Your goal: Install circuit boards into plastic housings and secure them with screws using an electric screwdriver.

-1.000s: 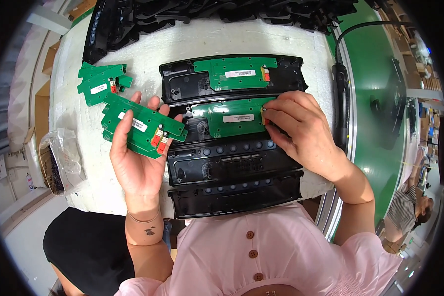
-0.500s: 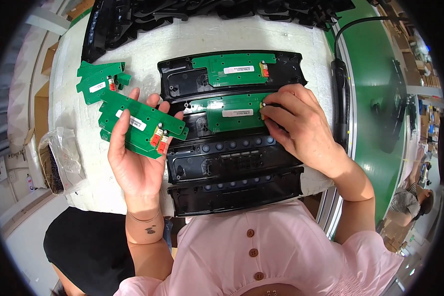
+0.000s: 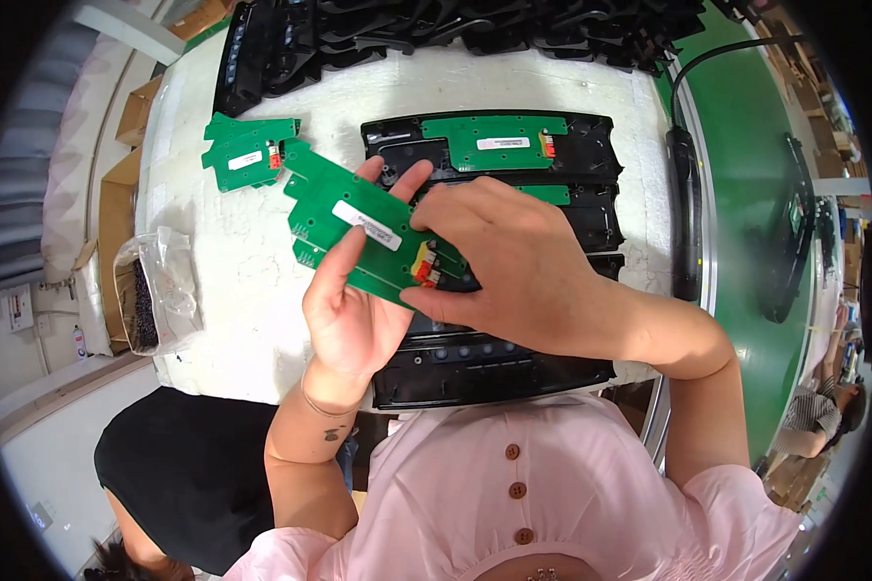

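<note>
My left hand [image 3: 358, 327] is holding the boards [image 3: 322, 194], right hand [image 3: 528, 271] pinching their end; probably splitting one off, which calls for gentle sliding.

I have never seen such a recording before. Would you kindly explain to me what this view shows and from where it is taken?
There is no machine here: two bare human hands do the work. A wide fisheye camera on the person's head looks down, so straight edges bend near the rim.

The left hand holds flat green circuit boards with a white label, its thumb on top. The fingers of the right hand are at their right end.

On the white table surface lie long black plastic panels; the farthest carries a flat green labelled board. More green boards lie at the left, and a pile of black plastic parts at the far edge.
</note>
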Action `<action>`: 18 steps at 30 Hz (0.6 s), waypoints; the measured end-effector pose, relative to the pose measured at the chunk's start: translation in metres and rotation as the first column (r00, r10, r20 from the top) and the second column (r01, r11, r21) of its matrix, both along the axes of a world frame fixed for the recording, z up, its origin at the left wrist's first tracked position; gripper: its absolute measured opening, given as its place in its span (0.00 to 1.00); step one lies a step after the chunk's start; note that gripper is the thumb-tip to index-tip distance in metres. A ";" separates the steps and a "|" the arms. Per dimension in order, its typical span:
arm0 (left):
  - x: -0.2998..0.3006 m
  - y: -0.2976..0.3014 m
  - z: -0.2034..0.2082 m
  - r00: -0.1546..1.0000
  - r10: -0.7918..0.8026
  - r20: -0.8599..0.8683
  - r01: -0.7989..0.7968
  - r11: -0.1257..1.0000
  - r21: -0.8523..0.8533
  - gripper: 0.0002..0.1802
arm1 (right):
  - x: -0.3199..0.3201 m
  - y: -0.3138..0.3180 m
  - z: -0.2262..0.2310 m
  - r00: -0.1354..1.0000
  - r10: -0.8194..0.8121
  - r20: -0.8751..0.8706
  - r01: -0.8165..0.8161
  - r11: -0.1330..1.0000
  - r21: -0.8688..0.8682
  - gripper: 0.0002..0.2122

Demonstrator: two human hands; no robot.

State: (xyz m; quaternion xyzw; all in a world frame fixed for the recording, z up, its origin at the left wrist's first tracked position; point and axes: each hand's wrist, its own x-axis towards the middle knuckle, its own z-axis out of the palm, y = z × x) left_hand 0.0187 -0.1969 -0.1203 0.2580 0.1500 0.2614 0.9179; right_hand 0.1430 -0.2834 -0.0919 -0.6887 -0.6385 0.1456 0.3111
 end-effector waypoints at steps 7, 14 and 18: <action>-0.015 0.012 -0.003 0.991 0.121 0.059 -0.110 0.980 -0.165 0.26 | 0.024 -0.014 0.011 0.991 -0.081 0.106 0.053 0.970 0.239 0.20; -0.021 0.041 -0.003 0.944 0.330 -0.023 -0.330 0.936 -0.120 0.24 | 0.026 -0.088 0.005 0.939 0.076 0.336 -0.048 0.995 -0.090 0.20; -0.019 0.040 -0.007 0.954 0.294 -0.052 -0.299 0.943 -0.146 0.18 | 0.019 -0.091 0.000 0.928 0.071 0.365 -0.026 0.992 -0.126 0.17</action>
